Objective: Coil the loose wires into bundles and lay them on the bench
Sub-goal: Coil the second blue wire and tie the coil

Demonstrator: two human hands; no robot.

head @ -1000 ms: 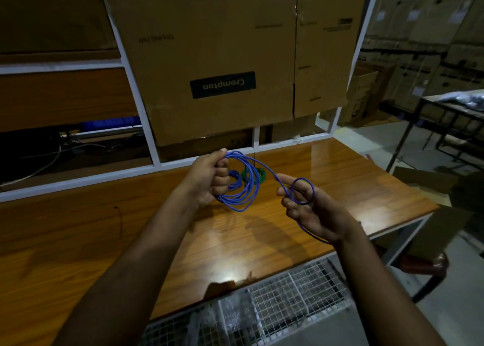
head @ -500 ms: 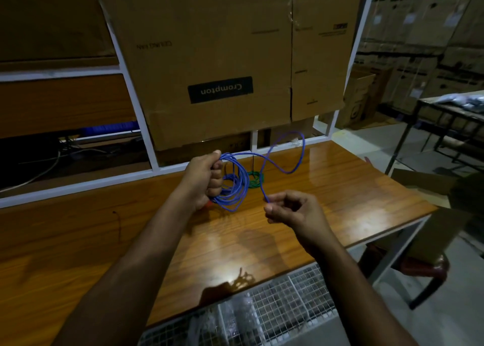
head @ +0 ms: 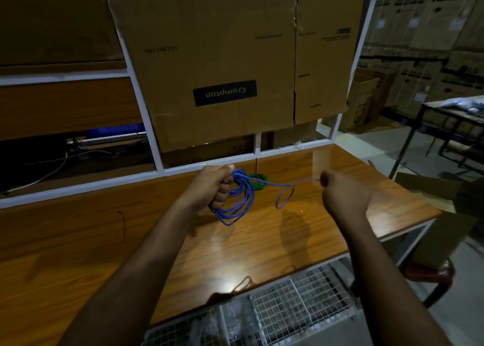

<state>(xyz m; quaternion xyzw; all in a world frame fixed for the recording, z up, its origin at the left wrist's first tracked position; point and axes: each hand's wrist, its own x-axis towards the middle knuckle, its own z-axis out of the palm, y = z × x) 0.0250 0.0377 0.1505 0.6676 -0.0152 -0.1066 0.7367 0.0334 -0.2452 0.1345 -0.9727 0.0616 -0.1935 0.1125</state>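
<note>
A: Where is the wire?

B: The left hand [head: 213,188] has its fingers curled tight round the top of a bundle of thin blue wire [head: 239,200]; the loops hang below the fist, above the glossy brown wooden tabletop [head: 104,241]. Whether the lowest loop touches the wood, I cannot tell.

A: And the other hand?

B: The right hand [head: 343,192], at 3 o'clock from the bundle and well apart from it, pinches the free end of the same wire. The strand between the two hands sags into one small loop.

A: Anything near them?

B: A small coil of green wire [head: 258,182] lies on the tabletop just behind the blue bundle, at its 1 o'clock, close to the white metal frame [head: 183,169] along the far edge.

A: Room to move?

B: Bare wood spreads at 6 and 9 o'clock of the hands. The tabletop's right edge runs at 4 o'clock of the right hand; the near edge meets a white wire-mesh basket [head: 288,306]. A large brown cardboard box [head: 222,57] hangs over the frame at 12 o'clock.
</note>
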